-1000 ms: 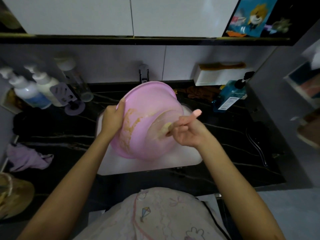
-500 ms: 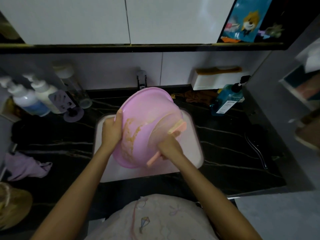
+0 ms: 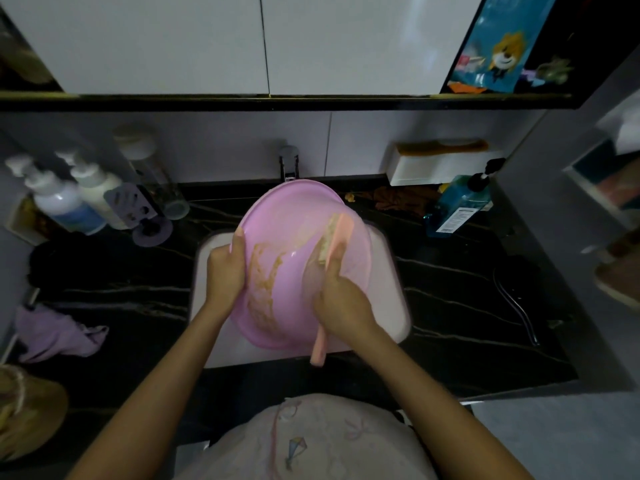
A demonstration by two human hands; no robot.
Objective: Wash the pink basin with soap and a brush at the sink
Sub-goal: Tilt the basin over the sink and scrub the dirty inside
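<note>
Holding the pink basin (image 3: 294, 233) tilted over the sink (image 3: 394, 285), we have its open side turned toward us. The sink is set in the middle of the black tabletop (image 3: 467, 306), close to the front edge. Our left hand (image 3: 225, 268) grips the left rim of the basin, with the fingers curled round the edge. Our right hand (image 3: 341, 299) is clenched round the handle of the pink brush (image 3: 341, 230). The bristle head of the brush lies against the inner wall on the right side. The end of the handle sticks out below the hand, past the lower rim of the basin. A brown smear (image 3: 266, 271) runs down the inner wall just beside the left hand, and the brush is apart from it. We judge that the scrubbing is about half done, with this dirt not yet removed.

Several things could go wrong from here. Only one hand carries the basin, and the plastic is probably wet and soapy, though the dim picture does not let us see any foam. A hard stroke of the brush could twist the rim out of the left fingers. Then the basin would drop into the sink or knock the tap (image 3: 289, 164) just behind its upper rim. A fast stroke could also throw dirty water onto the tabletop, toward the blue bottle (image 3: 460, 206) near the back right corner. If we scrub only the right side, the smear will not come off.
</note>
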